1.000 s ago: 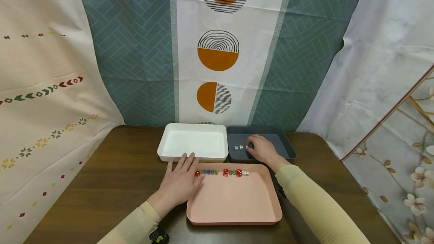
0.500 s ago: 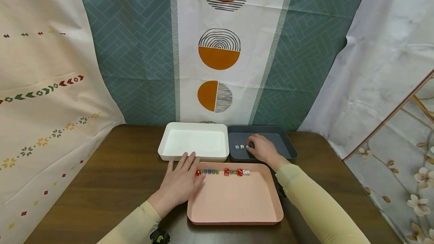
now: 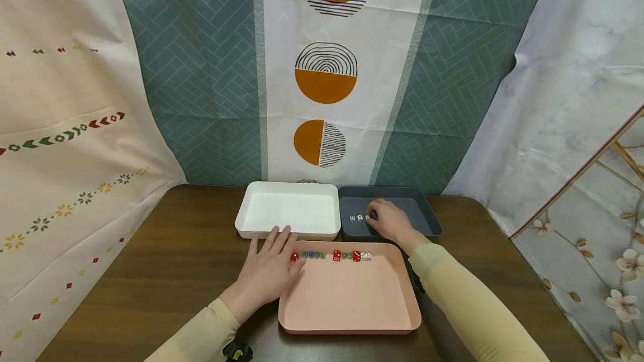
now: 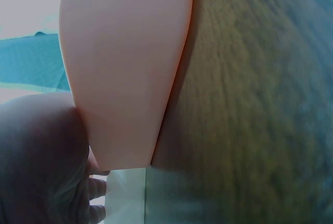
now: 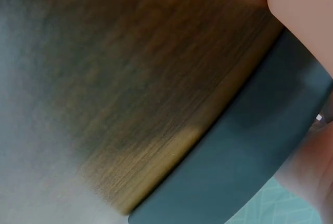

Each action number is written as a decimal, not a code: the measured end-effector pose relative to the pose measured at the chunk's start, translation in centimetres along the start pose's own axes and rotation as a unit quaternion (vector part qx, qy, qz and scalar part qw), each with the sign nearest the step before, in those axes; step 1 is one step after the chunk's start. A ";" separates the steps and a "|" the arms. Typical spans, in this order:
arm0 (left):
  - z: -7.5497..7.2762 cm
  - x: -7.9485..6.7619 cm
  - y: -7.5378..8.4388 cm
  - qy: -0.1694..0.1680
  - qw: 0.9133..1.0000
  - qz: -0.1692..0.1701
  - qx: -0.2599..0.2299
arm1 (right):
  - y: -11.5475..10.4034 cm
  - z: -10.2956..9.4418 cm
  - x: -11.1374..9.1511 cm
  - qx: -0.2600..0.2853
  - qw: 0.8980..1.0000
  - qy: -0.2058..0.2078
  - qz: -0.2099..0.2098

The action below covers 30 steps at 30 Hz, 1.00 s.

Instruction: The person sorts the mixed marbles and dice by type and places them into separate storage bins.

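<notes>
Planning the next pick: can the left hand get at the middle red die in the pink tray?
Probably yes: the left hand looks free, nothing covers the middle red die, and its near side faces bare floor of the pink tray.

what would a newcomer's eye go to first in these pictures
Probably the bold orange circles on the backdrop's white middle band, straight above the trays. Next, likely the red dice in the row of small pieces along the far side of the pink tray. Then the hands: the left hand spread over that tray's far left corner, the right hand down in the dark tray.
</notes>
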<state>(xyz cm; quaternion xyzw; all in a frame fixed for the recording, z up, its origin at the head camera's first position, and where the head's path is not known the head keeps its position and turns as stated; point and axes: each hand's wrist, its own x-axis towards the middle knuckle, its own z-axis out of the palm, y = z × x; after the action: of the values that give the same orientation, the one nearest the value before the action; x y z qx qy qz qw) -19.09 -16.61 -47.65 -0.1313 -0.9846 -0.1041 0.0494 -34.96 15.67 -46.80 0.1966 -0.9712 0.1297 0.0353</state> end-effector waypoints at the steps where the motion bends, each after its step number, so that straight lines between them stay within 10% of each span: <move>1: 0.0 0.0 0.0 0.000 1.000 0.000 0.000 | -0.1 -0.1 0.0 0.001 1.000 -0.002 0.002; 30: 0.1 -0.1 -0.1 0.001 1.000 -0.002 -0.002 | -0.4 -1.2 -2.2 0.010 1.000 0.023 -0.009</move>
<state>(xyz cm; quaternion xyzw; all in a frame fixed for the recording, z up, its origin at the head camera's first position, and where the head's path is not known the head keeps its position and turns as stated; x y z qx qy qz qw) -19.07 -16.65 -47.78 -0.1296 -0.9846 -0.1061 0.0496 -32.82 16.47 -45.85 0.2023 -0.9670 0.1439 0.0572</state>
